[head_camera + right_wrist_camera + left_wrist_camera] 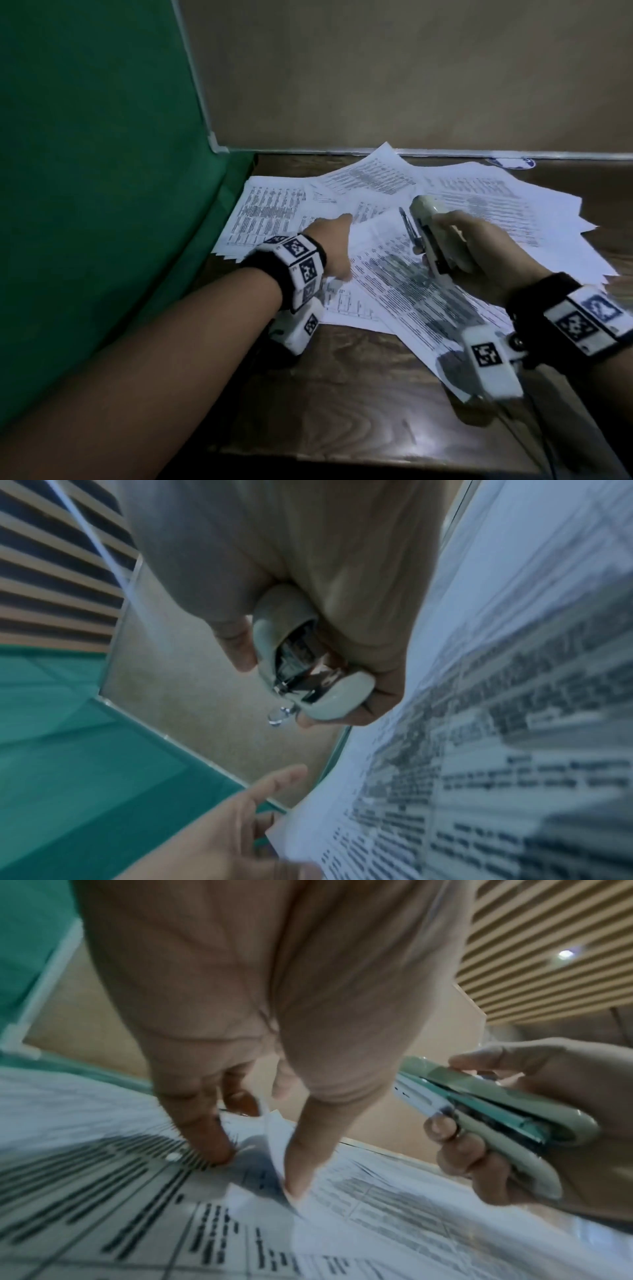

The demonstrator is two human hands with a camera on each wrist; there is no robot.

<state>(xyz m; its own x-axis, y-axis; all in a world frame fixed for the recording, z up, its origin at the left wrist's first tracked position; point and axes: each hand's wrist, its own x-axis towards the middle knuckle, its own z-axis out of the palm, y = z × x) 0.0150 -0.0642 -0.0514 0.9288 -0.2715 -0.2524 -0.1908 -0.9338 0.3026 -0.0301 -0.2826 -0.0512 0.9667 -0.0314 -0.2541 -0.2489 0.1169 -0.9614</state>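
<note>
Left of the stapler (435, 233), our left hand (329, 240) pinches the raised corner of the top printed sheet (387, 294), thumb (298, 1164) against fingers (202, 1134). That corner sits just left of the stapler's mouth, near but not yet inside. The stapler is held above the paper, long axis running away from us. Our right hand (489, 253) has its fingers curled round it. Loose printouts (496, 202) lie behind and right of the stapler. We judge the corner must feed rightward into the mouth.
</note>
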